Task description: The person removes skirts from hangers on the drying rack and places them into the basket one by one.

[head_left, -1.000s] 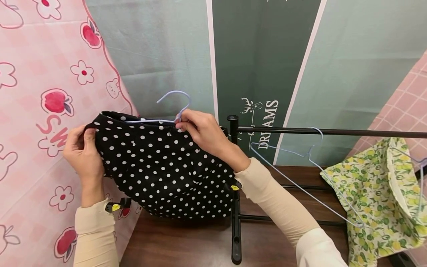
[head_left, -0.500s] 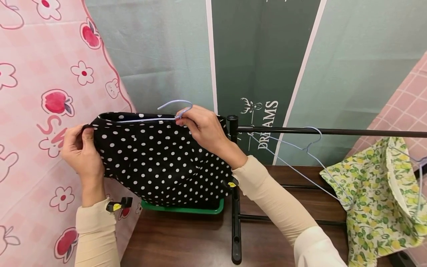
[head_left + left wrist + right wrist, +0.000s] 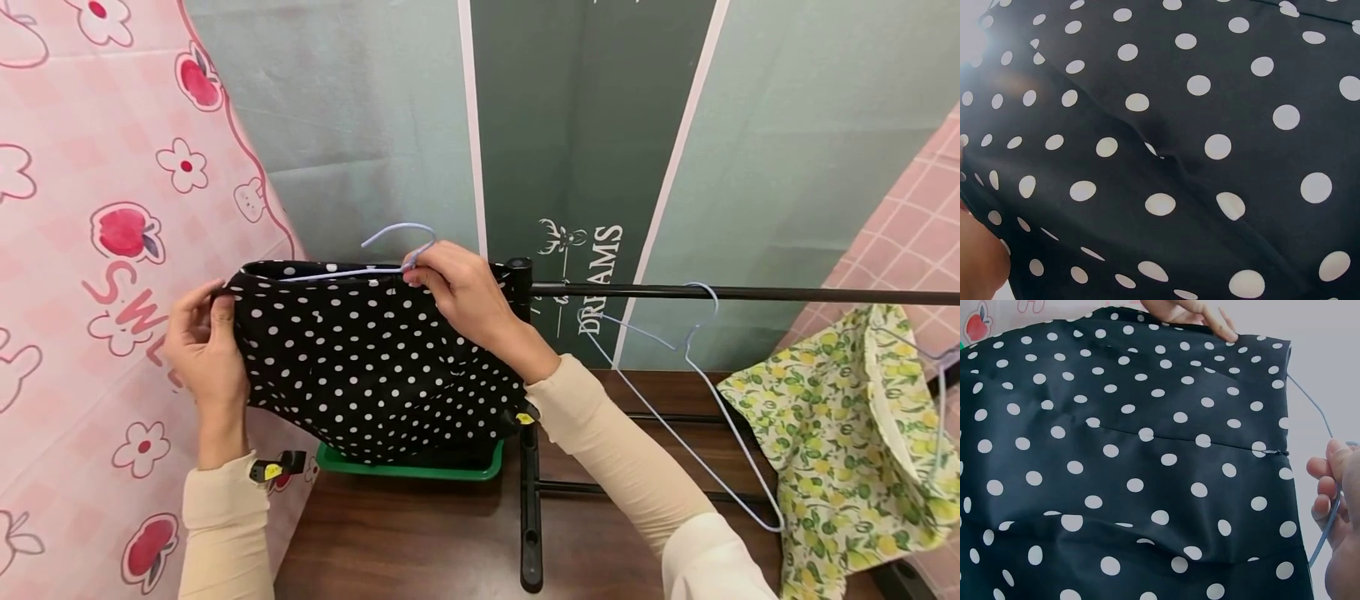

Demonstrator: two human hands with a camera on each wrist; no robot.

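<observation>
A black garment with white polka dots (image 3: 360, 358) hangs between the two hands, its open top edge facing up; whether it is a skirt cannot be told. My left hand (image 3: 206, 346) pinches the garment's top left corner between thumb and fingers. Inside the opening lies a lavender wire hanger (image 3: 337, 273), its hook standing above the edge. My right hand (image 3: 465, 292) grips this hanger at the neck below the hook. In the right wrist view, the hanger wire (image 3: 1319, 409) comes out past the garment's edge. Dotted cloth (image 3: 1166, 150) fills most of the left wrist view.
Right of the garment runs a black rack rail (image 3: 637, 290) on an upright post (image 3: 531, 500). A bare hanger (image 3: 675, 408) and a lemon-print garment (image 3: 840, 433) hang along it. Below the dotted garment sits a green tray (image 3: 405, 473) on the brown wooden surface (image 3: 390, 542).
My left hand has shifted a little to the right with the garment's corner. The garment has lifted, uncovering the green tray. The bare hanger on the rail has swung.
</observation>
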